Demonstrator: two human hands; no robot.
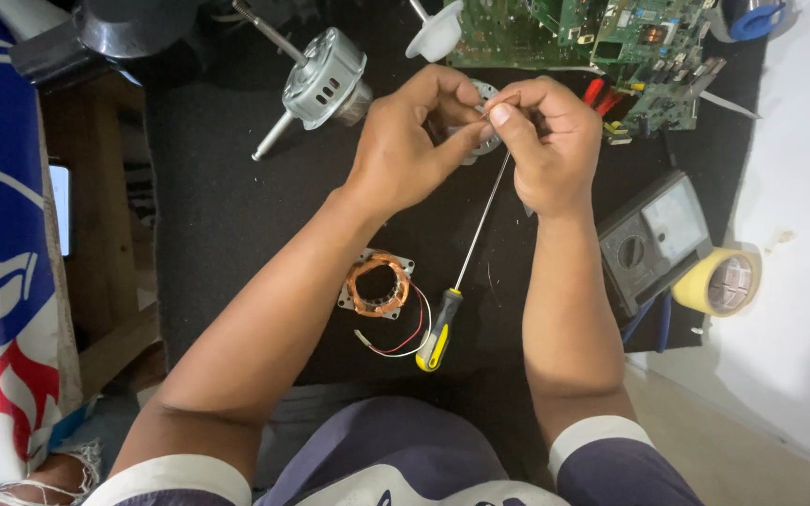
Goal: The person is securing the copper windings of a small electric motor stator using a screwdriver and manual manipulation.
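Nearest the camera lies a yellow-handled screwdriver (457,290), and just beyond its tip both the left hand (405,141) and right hand (546,141) pinch a small metal motor part (486,117), which might slip onto the black mat (217,206).

Navy sleeves with white cuffs
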